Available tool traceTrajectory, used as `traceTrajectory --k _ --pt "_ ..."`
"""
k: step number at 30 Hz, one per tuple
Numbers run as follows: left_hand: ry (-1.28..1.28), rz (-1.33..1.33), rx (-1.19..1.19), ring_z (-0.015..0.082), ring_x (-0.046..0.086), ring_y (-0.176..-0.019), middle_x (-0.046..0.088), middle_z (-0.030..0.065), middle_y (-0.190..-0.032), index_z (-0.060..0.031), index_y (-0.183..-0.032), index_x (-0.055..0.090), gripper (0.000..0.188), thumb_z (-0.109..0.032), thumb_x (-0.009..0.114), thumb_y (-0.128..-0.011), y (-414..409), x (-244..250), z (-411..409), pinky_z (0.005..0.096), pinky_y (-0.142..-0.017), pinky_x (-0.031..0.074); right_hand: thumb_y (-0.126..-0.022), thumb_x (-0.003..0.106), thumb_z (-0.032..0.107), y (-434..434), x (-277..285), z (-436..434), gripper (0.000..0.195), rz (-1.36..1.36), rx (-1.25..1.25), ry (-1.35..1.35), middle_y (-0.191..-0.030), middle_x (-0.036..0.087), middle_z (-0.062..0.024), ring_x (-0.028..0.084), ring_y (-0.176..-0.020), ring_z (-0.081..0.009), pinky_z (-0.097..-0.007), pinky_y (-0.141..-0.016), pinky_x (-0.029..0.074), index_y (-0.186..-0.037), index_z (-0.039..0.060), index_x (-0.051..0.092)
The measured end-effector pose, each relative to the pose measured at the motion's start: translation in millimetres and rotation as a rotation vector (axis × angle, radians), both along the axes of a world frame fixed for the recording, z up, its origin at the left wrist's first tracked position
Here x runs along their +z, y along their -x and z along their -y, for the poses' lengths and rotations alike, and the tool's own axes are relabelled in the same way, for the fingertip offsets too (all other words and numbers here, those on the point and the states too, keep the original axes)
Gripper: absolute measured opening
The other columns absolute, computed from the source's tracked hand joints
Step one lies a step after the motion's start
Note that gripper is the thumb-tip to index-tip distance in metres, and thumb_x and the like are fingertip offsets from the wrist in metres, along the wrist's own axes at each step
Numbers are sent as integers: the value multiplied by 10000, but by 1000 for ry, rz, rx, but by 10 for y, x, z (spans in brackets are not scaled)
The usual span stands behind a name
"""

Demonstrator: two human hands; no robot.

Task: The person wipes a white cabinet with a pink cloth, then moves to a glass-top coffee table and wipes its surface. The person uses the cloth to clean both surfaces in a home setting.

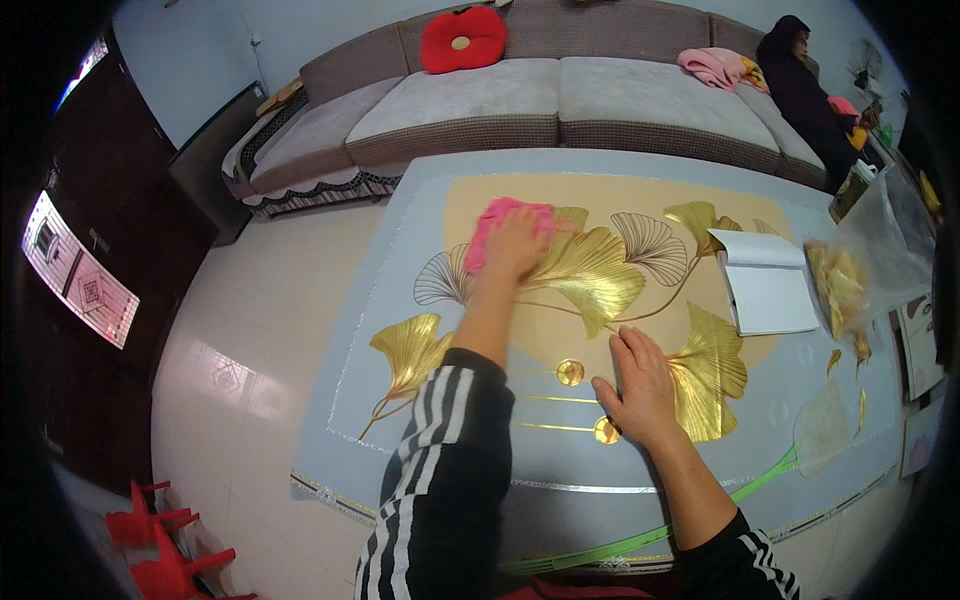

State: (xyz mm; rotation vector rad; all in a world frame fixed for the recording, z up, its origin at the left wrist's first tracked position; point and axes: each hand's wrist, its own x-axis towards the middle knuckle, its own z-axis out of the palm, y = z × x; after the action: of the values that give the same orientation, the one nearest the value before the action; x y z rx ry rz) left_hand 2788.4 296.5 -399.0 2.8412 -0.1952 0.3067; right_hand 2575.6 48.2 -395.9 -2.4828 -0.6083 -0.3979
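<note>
A pink cloth (493,223) lies bunched under my left hand (516,240), which presses it onto the tablecloth (555,465) near the far left part of the table. This cover is grey-blue and beige, printed with golden ginkgo leaves. My right hand (641,386) rests palm down on the cover nearer to me, fingers spread, beside a printed golden leaf, with nothing seen in it. To its right, a green fly swatter (765,481) lies along the near edge, partly hidden by my right forearm. An open white notepad (772,292) lies beyond my right hand.
At the table's right are a clear plastic bag (847,277) with yellowish pieces and a can (853,187). A sofa (480,131) with a red cushion (463,41) stands behind. A person (799,105) in dark clothing sits at its right end. Red stools (169,559) stand lower left.
</note>
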Motion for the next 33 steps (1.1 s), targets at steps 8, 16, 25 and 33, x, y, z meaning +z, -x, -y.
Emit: traceTrajectory --k 8,16,25,33 --pt "-78 -114 511 261 253 -1446 275 61 -1572 -132 -1480 355 613 -463 358 -963 429 -21 -1324 541 -1155 182 -797 679 287 -9 -10 -5 605 12 -4 -28 -1369 457 -221 402 -1283 -399 -479 -1092 311 -1275 -43 509" --pt "-113 -130 598 260 253 -1446 285 36 -1568 -167 -1478 356 600 -471 371 -961 1261 5 -1734 557 -1142 205 -796 676 275 -10 -57 -26 615 27 -2 3 -1362 457 -240 399 -1286 -409 -483 -1099 300 -1281 -52 485" --pt "-137 -92 456 264 251 -1445 293 59 -1564 -158 -1475 372 604 -457 388 -950 2453 -65 -1988 561 -1144 201 -812 654 287 -22 -101 -36 619 13 9 7 -1372 459 -230 392 -1302 -390 -458 -1111 291 -1303 -49 482" --pt "-83 -75 340 301 292 -1422 340 105 -1534 -122 -1455 396 575 -361 463 -936 3727 103 -1696 538 -1136 218 -830 654 278 -34 -120 -15 594 37 14 34 -1386 453 -203 407 -1291 -367 -443 -1085 333 -1316 -19 485"
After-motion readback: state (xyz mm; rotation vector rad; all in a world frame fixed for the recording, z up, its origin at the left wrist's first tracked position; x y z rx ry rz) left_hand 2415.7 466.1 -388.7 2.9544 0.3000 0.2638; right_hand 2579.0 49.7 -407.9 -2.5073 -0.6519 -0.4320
